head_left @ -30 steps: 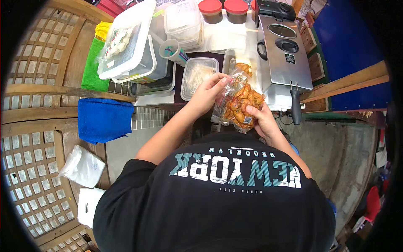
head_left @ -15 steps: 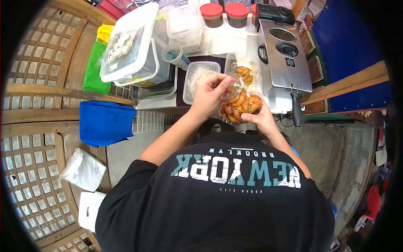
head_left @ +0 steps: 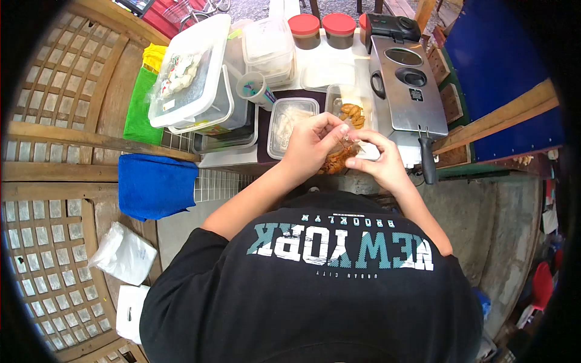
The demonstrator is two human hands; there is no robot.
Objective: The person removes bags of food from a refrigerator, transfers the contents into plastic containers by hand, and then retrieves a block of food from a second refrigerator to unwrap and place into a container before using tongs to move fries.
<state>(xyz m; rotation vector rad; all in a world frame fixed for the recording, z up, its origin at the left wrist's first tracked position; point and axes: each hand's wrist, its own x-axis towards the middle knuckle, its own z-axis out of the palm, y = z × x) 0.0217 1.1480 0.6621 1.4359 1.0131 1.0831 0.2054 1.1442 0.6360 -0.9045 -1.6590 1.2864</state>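
Between my hands hangs a clear plastic bag of glazed brown food pieces, partly hidden behind my fingers. My left hand pinches the gathered top of the bag. My right hand holds the bag's neck from the other side, thumb and fingers closed on the plastic. Just beyond them a clear container holds more brown pieces. To its left is a rectangular container with pale contents.
A steel fryer with a black handle stands at the right. Red-lidded jars and stacked tubs are at the back. A cup and a large white-lidded bin stand left; a blue cloth hangs nearby.
My right hand has moved up from the bag's side to its neck, near my left hand. The bag now hangs lower, mostly behind my hands. The view has shifted slightly.
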